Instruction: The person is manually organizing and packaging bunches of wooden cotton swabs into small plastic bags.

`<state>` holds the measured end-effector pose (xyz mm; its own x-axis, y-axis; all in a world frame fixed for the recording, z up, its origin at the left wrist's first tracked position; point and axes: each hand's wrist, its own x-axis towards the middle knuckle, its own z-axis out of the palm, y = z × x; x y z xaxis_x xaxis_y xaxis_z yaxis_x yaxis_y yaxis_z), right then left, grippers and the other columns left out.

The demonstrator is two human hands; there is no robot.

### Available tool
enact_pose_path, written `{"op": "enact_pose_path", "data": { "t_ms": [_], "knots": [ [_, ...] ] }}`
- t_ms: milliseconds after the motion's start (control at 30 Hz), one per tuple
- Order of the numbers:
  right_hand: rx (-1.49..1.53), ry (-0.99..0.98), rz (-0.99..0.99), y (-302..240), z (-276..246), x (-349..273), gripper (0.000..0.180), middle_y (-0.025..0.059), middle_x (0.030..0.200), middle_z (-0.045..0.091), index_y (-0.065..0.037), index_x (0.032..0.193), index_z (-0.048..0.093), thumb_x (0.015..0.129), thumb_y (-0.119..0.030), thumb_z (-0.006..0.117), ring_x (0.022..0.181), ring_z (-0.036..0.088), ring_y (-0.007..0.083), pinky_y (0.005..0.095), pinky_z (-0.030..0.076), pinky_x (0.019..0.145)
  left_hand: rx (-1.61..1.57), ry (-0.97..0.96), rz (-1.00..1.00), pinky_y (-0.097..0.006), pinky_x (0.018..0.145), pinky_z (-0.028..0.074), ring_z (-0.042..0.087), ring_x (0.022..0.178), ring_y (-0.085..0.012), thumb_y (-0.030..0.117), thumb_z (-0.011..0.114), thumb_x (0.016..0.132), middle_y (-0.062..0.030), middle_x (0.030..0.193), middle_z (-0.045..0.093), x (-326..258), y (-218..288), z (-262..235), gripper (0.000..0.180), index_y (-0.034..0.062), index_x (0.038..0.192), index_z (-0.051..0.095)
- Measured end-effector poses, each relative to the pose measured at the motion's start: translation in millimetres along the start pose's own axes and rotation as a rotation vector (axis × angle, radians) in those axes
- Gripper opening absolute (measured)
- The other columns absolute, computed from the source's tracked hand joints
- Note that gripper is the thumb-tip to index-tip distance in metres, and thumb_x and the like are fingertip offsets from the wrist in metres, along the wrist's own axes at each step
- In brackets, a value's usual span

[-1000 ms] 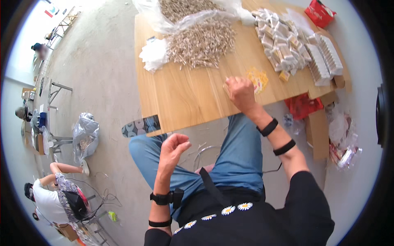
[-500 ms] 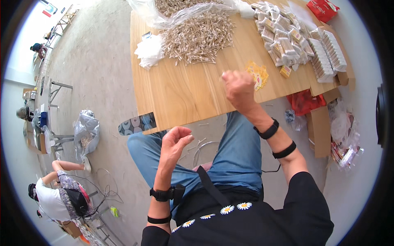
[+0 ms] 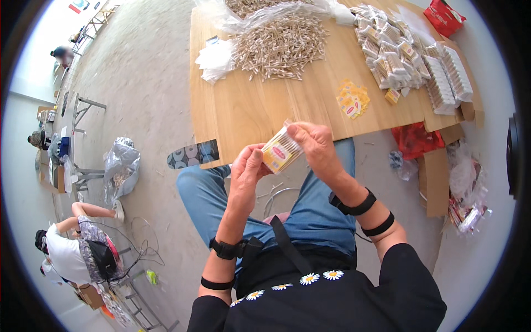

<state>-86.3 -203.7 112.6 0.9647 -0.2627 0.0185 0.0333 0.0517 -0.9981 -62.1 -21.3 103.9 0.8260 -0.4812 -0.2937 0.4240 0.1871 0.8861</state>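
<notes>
While both hands clamp a small clear packet (image 3: 281, 150) with yellow-red label, yellow labels (image 3: 352, 99) on table

Tabletop (image 3: 260, 110) light wood. On it: pale tan sticks (image 3: 279, 47), yellow/red labels (image 3: 352, 99). Below its edge: packet (image 3: 280, 151) yellow w/ red mark, jeans (image 3: 310, 205) blue.

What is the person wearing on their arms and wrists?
Black sleeves pushed up above the elbows. The left hand has a black watch at the wrist and a thin black band higher up. The right hand has a wide black wristband, then a thinner black band.
</notes>
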Motion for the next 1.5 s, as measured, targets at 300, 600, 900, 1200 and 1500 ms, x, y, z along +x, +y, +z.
{"op": "enact_pose_path", "data": {
  "t_ms": [300, 600, 900, 1200, 1500],
  "knots": [
    [-0.019, -0.066, -0.013, -5.3, 23.8, -8.3, 0.024, 0.0071, 0.071, 0.063, 0.004, 0.089, 0.068, 0.097, -0.017, 0.059, 0.069, 0.055, 0.0082, 0.0284, 0.046, 0.061, 0.068, 0.116, 0.113, -0.024, 0.066, 0.052, 0.06, 0.072, -0.0087, 0.034, 0.053, 0.103, -0.0021, 0.084, 0.064, -12.5, -0.7, -7.6, 0.031, 0.005, 0.093, 0.06],
    [-0.303, 0.006, -0.268, -20.2, 34.8, -8.5, 0.017, 0.018, 0.069, 0.061, 0.005, 0.078, 0.064, 0.087, -0.009, 0.064, 0.061, 0.059, 0.0236, 0.0359, 0.045, 0.058, 0.305, 0.213, 0.265, -0.019, 0.063, 0.035, 0.042, 0.072, -0.0013, 0.029, 0.056, 0.102, 0.0068, 0.076, 0.053, -21.4, 6.0, -2.2, 0.029, 0.0067, 0.084, 0.06],
    [0.021, -0.026, 0.018, -15.4, 31.3, -9.1, 0.019, 0.002, 0.065, 0.058, 0.003, 0.081, 0.065, 0.091, -0.012, 0.064, 0.062, 0.05, 0.0067, 0.0273, 0.041, 0.054, 0.319, 0.254, 0.333, -0.022, 0.059, 0.036, 0.042, 0.068, -0.0032, 0.025, 0.056, 0.102, 0.0045, 0.071, 0.052, -21.8, 10.8, 0.6, 0.03, 0.0014, 0.085, 0.06],
    [-0.273, 0.026, -0.236, -21.8, 36.5, -12.6, 0.016, 0.001, 0.066, 0.058, 0.003, 0.083, 0.064, 0.09, -0.011, 0.065, 0.064, 0.049, 0.0053, 0.0261, 0.041, 0.055, 0.384, 0.268, 0.374, -0.022, 0.058, 0.036, 0.041, 0.067, -0.0034, 0.026, 0.055, 0.103, 0.0044, 0.07, 0.05, -23.5, 12.3, 1.9, 0.031, 0.0014, 0.084, 0.059],
    [0.069, -0.048, 0.074, -16.1, 26.6, -13.8, 0.012, -0.001, 0.073, 0.061, 0.003, 0.089, 0.065, 0.091, -0.009, 0.065, 0.068, 0.051, 0.0044, 0.0231, 0.043, 0.061, 0.272, 0.329, 0.378, -0.021, 0.062, 0.035, 0.039, 0.071, -0.003, 0.029, 0.054, 0.103, 0.0062, 0.074, 0.049, -22.8, 11.0, -6.4, 0.033, 0.0034, 0.083, 0.057]
  ]
}}
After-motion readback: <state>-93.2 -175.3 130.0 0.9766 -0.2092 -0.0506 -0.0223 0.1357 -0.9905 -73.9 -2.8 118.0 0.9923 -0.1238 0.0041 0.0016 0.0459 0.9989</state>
